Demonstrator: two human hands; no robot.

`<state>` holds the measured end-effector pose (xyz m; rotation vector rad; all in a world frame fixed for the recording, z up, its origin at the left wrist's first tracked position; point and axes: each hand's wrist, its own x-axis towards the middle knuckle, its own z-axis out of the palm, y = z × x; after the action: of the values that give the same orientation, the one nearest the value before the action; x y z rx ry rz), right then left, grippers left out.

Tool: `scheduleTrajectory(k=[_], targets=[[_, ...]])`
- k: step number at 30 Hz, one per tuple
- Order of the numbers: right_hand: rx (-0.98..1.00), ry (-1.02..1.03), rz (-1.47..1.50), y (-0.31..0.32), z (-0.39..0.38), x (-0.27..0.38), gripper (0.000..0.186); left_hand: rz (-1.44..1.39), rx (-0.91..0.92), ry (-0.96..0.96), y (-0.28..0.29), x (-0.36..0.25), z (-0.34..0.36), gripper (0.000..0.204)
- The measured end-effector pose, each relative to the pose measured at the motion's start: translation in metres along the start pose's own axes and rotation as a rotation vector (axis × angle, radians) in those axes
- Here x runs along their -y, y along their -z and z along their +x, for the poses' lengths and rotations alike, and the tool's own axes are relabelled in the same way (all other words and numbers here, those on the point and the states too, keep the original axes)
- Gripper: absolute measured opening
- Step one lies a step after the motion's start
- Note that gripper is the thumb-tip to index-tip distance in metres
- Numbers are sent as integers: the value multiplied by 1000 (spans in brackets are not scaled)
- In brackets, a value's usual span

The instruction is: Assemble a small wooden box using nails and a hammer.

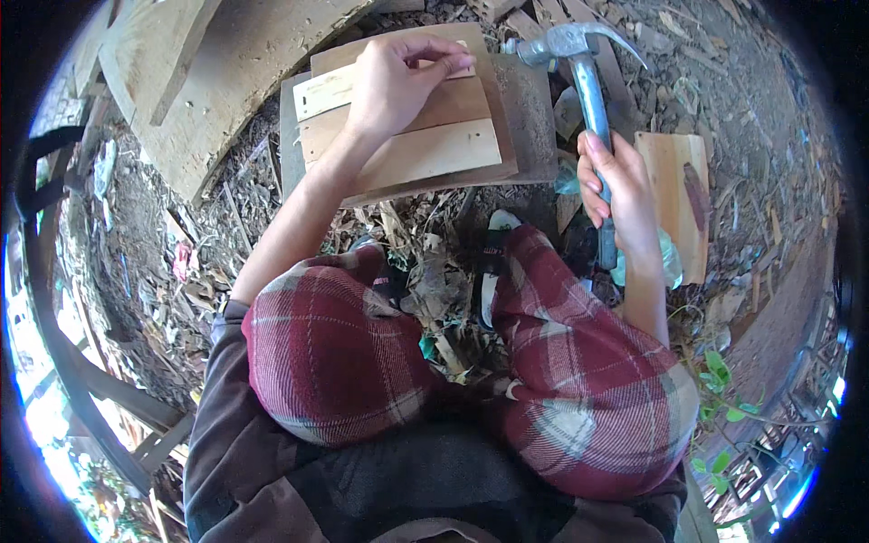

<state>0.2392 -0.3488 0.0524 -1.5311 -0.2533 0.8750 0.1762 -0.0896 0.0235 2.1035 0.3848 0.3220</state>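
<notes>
My right hand is wrapped round the blue-grey handle of a claw hammer. The hammer stands upright in the grip, its metal head to the right of the boards. Over the far slat, my left hand has thumb and forefinger pinched together at the slat's right end. Whatever is in that pinch is too small to make out. Two pale wooden slats, a far one and a near one, lie across a brown wooden panel. Small dark marks show near the slats' ends. Beneath the panel is a greyish wooden block.
A large plywood sheet with a plank on it leans in at the upper left. To the right, a pale board lies beside crumpled green plastic. Wood scraps and chips cover the ground. A leafy plant grows near my right knee.
</notes>
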Motion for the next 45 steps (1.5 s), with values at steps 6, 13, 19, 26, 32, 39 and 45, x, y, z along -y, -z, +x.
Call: scheduleTrajectory(k=[6, 13, 19, 26, 32, 39, 45], targets=[[27, -9, 27, 0, 1, -7, 37, 81, 4, -45, -5, 5, 1, 16], [11, -4, -33, 0, 0, -11, 39, 154, 2, -125, -6, 5, -4, 17], [32, 32, -66, -1, -5, -7, 40, 332, -38, -140, -6, 0, -7, 16], [58, 41, -82, 0, -6, -9, 40, 309, -59, -114, -9, 3, -11, 18], [34, 35, -89, -4, -8, -3, 37, 328, -36, -141, -10, 1, -10, 19], [35, 68, -143, -10, -16, 9, 35, 361, -57, -365, -7, 10, -6, 18], [27, 83, -204, -15, -19, 14, 35, 336, -60, -319, -8, 7, -8, 18]])
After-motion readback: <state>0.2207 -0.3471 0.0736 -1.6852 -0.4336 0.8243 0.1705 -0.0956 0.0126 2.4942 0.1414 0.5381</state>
